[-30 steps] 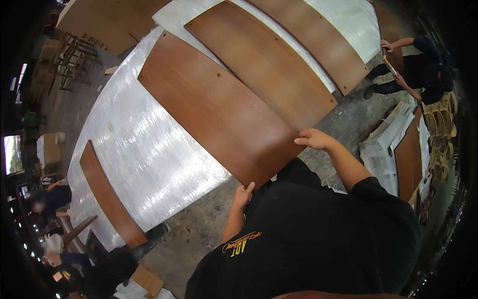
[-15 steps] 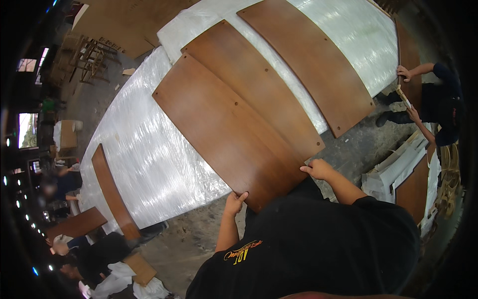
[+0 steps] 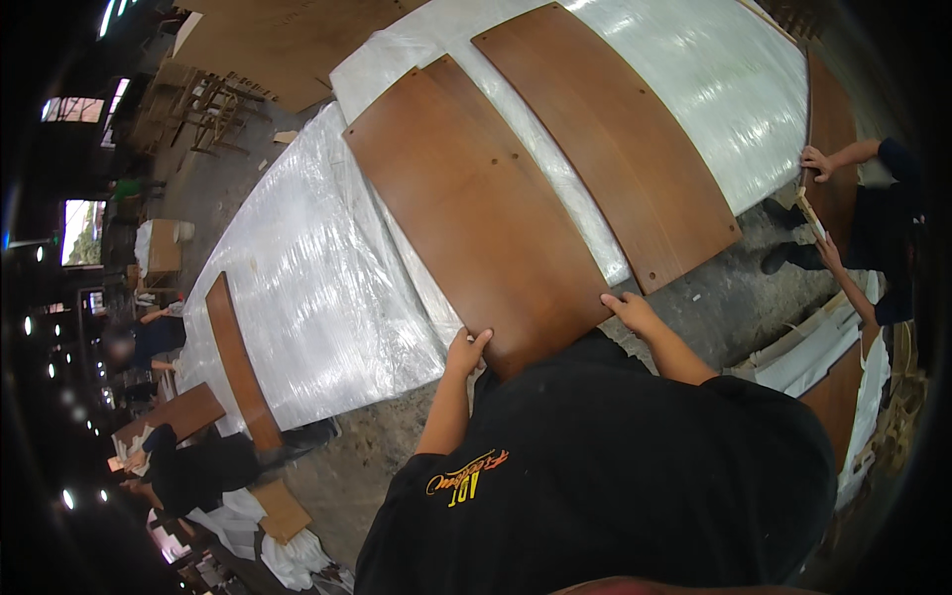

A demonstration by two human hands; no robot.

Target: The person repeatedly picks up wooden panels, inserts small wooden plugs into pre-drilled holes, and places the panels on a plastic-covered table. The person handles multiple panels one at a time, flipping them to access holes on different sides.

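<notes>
**Two hands at the near end of a curved brown wooden panel**

Centre of the frame: a long, curved brown wooden panel (image 3: 476, 208) lies on a surface wrapped in clear plastic sheeting (image 3: 297, 288), its near end overhanging the concrete floor (image 3: 734, 288); small drilled holes show on its face. The left hand (image 3: 464, 352), below the centre, grips the near left corner of the panel, fingers curled up over the edge; the right hand (image 3: 633, 312), right of centre, rests on the near right corner with fingers stretched flat along the edge; whether the thumb reaches under the panel cannot be told. A second brown panel (image 3: 605, 149) of like shape lies just beside the first, toward the upper right, on its own wrapped surface (image 3: 714, 89); a strip of plastic shows between the two. Lower left: a narrow brown board (image 3: 238, 367) lies on the sheeting near its edge. Right edge of the frame: another person's hand (image 3: 817, 162) touches a dark brown panel (image 3: 828, 129) standing at the rim of the wrapped surface. Far left: other people in dark clothing (image 3: 198, 466) are bent over flat boards on the floor.
</notes>
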